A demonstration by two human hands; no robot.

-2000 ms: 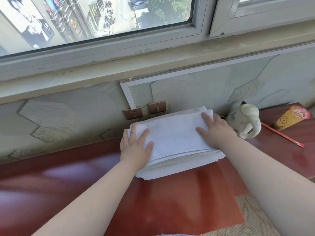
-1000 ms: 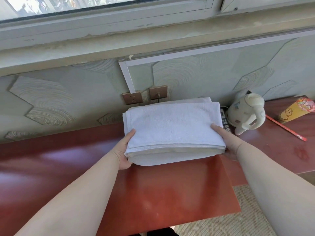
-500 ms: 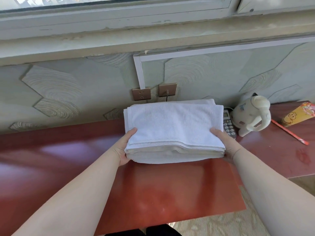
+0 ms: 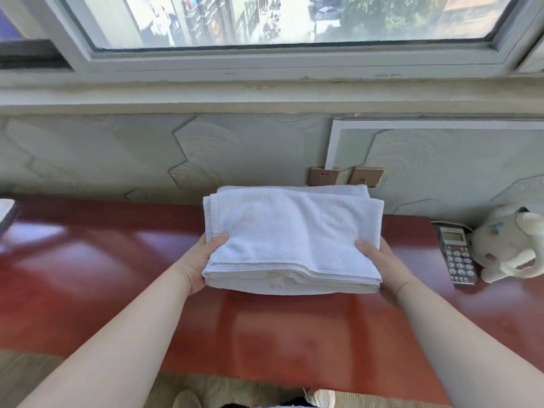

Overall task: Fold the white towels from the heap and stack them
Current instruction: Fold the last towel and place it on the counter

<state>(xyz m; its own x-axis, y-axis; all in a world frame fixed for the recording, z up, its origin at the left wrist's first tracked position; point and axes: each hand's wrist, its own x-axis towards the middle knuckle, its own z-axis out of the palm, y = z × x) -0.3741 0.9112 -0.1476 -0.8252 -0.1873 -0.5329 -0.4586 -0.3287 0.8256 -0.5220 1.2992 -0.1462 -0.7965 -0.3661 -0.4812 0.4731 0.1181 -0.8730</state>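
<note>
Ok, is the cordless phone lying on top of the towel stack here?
No, the phone lies on the table to the right of the towel stack, beside the plush toy.

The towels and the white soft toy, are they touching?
Apart. The head view shows bare red table and a phone lying between the towels and the soft toy.

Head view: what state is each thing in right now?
Towel stack: folded, layered, over the table.
Left hand: grips stack's left end.
Right hand: grips stack's right end.
Phone: lying flat, keypad up.
Plush toy: on table beside phone.
</note>
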